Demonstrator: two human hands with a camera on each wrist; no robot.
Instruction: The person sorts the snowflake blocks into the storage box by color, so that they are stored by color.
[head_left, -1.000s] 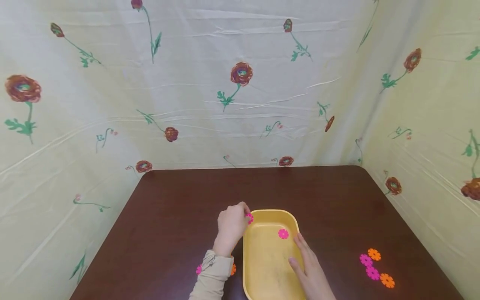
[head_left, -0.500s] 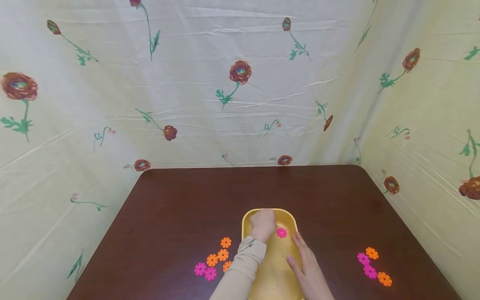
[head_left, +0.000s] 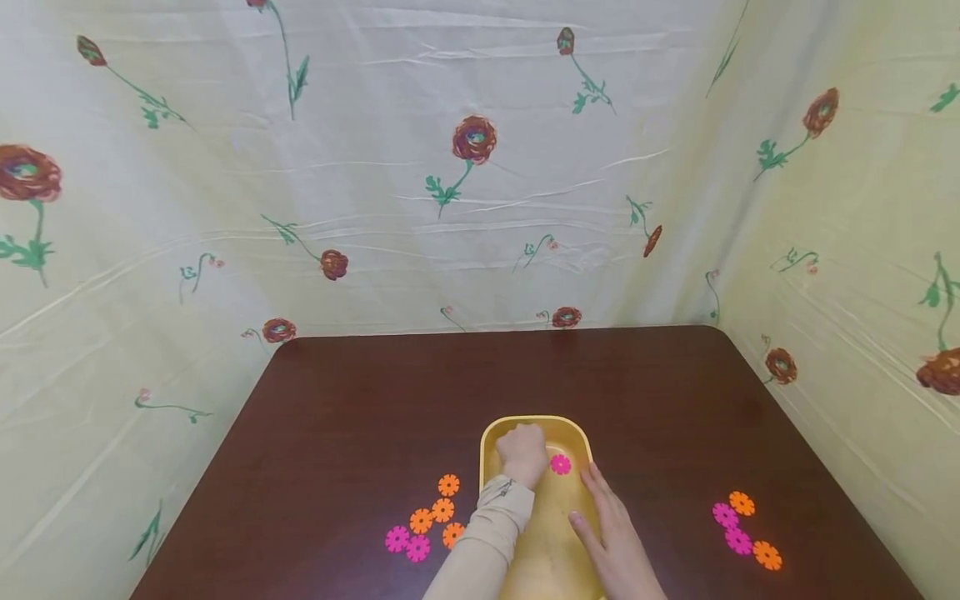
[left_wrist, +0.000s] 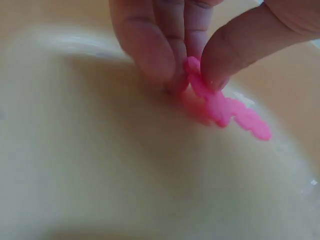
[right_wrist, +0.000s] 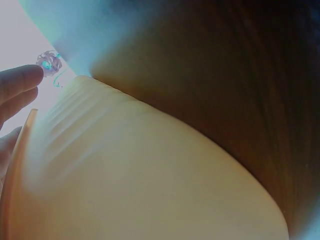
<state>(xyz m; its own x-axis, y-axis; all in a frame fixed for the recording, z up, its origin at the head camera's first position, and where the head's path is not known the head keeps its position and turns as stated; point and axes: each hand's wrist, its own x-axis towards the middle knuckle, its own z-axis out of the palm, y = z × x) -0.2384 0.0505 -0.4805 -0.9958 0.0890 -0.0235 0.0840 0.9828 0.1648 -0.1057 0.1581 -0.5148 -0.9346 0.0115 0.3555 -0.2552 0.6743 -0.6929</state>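
Left hand (head_left: 522, 454) inside shallow yellow plastic tray (head_left: 491, 433) on dark brown counter (head_left: 360, 400) — fingers (left_wrist: 150, 45) pinch pink flower-shaped plastic disc (left_wrist: 220, 107) just above tray floor, far end. Second pink disc (head_left: 560, 464) lies just right. Right hand (head_left: 611, 542) — fingers straight — rests along tray's right rim.

Honestly I can't read any text, label, brand or number anywhere on my feeds: nothing on the yellow tray (head_left: 491, 433), nothing on the pink flower piece (left_wrist: 220, 107), and the floral cloth (head_left: 465, 167) behind the table (head_left: 360, 400) carries only printed roses.
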